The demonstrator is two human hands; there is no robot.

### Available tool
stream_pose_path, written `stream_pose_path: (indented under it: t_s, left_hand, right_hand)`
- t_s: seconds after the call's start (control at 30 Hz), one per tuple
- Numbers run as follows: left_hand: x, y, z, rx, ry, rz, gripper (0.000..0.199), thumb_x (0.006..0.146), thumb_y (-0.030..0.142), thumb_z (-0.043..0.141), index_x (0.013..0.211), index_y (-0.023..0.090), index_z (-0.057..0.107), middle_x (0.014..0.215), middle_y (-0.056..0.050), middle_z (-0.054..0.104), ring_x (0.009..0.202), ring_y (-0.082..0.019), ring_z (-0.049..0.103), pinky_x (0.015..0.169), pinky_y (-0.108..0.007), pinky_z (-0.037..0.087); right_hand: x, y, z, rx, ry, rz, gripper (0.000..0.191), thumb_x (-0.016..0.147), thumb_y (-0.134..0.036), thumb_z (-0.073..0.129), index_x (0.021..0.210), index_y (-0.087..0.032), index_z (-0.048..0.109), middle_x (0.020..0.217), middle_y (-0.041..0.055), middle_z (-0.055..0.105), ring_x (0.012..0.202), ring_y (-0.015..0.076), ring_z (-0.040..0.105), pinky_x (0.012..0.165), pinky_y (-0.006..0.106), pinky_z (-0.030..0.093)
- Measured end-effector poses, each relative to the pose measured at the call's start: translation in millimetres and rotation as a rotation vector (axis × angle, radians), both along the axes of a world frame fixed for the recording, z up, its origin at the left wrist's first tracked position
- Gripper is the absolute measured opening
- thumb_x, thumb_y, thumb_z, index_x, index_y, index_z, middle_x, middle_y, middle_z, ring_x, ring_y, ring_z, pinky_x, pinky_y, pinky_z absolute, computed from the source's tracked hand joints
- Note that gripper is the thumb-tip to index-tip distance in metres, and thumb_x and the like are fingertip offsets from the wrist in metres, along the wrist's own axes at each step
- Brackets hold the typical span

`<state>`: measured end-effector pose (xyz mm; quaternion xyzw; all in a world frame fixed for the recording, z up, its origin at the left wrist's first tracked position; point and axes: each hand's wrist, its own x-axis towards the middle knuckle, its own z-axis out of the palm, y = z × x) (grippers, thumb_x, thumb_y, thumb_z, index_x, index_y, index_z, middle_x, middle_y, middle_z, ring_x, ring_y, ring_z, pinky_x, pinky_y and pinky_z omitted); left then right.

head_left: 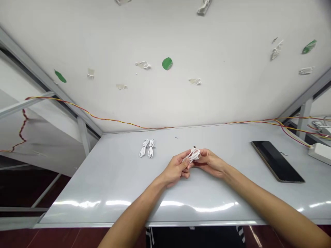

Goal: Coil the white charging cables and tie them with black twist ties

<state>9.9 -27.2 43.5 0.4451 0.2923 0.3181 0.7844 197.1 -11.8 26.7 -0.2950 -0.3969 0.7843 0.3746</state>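
Note:
Above the middle of the table, a white USB cable folded into a small bundle is held between my two hands. My left hand pinches its near left side with the thumb on top. At the right end of the bundle, my right hand has its fingers closed on the loops. One plug points up and away from me. Two more white cable bundles, each bound with a dark tie, lie side by side farther left. A short black twist tie rests beyond my hands.
A dark tablet-like device lies on the grey table at the right, near a white power strip. Red and yellow twisted wires run along the back wall. Metal frame posts stand at both sides.

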Motion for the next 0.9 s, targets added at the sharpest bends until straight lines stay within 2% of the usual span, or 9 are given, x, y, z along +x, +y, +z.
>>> stream_pose_path:
  t_s: [0.27, 0.63, 0.9]
  left_hand:
    - [0, 2, -4.8, 0.008, 0.015, 0.09, 0.062, 0.082, 0.051, 0.071, 0.134, 0.019, 0.058, 0.072, 0.003, 0.04, 0.057, -0.006, 0.021, 0.051, -0.022, 0.019]
    - [0, 0, 0.6, -0.043, -0.073, 0.089, 0.049, 0.084, 0.05, 0.069, 0.118, 0.016, 0.066, 0.071, 0.003, 0.039, 0.055, -0.005, 0.016, 0.05, -0.022, 0.016]
    - [3, -2, -0.2, -0.127, -0.082, 0.097, 0.06, 0.083, 0.046, 0.072, 0.135, 0.022, 0.055, 0.07, 0.004, 0.039, 0.054, -0.004, 0.017, 0.048, -0.019, 0.016]
  right_hand:
    - [3, 1, 2.8, 0.027, 0.006, 0.025, 0.02, 0.073, -0.024, 0.08, 0.092, -0.018, 0.077, 0.089, 0.0042, 0.072, 0.088, 0.018, 0.066, 0.096, 0.038, 0.046]
    - [-2, -2, 3.2, 0.084, -0.04, -0.035, 0.021, 0.071, -0.028, 0.083, 0.088, -0.018, 0.077, 0.085, 0.0041, 0.073, 0.086, 0.0184, 0.065, 0.094, 0.037, 0.046]
    - [-9, -5, -3.3, 0.134, -0.05, -0.13, 0.019, 0.07, -0.031, 0.084, 0.082, -0.019, 0.076, 0.077, 0.0028, 0.072, 0.077, 0.0181, 0.065, 0.084, 0.036, 0.048]
